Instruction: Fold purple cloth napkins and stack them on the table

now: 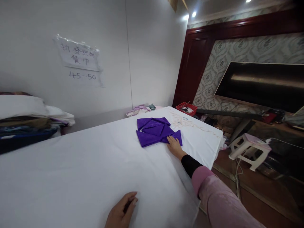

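A purple cloth napkin (154,129), folded into pointed flaps, lies on the white-covered table (71,177). My right hand (174,145) rests at its near right corner, fingers stretched out over the fabric and not wrapped round it. Close to the bottom of the view, my left hand (122,210) is low over the tablecloth, well apart from the napkin. Its fingers are loosely curled, with a small gap between thumb and forefinger and nothing between them.
Folded clothes (30,117) are stacked at the left. Crumpled cloths (140,110) and a red basket (186,108) are at the table's far end. Beyond the right edge stand a white plastic stool (249,150) and a television (261,85). Paper signs (80,60) hang on the white panel.
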Available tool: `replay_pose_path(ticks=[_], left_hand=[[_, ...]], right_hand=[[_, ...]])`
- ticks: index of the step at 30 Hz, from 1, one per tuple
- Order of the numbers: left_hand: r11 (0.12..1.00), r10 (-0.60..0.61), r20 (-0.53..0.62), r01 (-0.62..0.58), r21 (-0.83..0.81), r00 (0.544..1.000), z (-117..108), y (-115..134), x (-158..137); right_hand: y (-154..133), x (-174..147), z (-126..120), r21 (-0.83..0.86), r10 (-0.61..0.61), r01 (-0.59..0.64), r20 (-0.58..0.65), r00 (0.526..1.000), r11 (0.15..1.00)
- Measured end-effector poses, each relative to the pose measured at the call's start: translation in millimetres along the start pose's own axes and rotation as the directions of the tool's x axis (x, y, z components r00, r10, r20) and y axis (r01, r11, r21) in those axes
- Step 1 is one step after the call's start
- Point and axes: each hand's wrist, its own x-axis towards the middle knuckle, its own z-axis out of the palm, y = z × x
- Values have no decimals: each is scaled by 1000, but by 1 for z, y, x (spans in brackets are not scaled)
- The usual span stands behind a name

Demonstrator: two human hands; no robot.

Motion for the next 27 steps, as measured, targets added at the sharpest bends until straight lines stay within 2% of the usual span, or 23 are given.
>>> replay_pose_path(ticks=[4, 8, 13, 18, 23, 27], left_hand=[[1000, -9, -7, 9, 2, 1000, 1, 1, 0], [1000, -7, -2, 7, 0, 1000, 1, 3, -1], [1000, 7, -13, -7, -2, 1000, 1, 3, -1], [1000, -2, 2, 2, 14, 1000, 1, 2, -1], [1000, 15, 7, -15, 8, 1000, 2, 3, -1], [1000, 11, 3, -11, 9, 1000, 2, 4, -1]], right_hand=[[24, -3, -1, 25, 122, -120, -75, 990, 992], [53, 6, 3, 86, 286, -277, -127, 950, 957], [68, 21, 17, 156, 371, -350, -137, 919, 924], [67, 22, 23, 170, 358, -333, -147, 922, 927], [57, 13, 13, 141, 317, -295, -177, 932, 945], [28, 6, 8, 27, 78, -75, -149, 986, 997]])
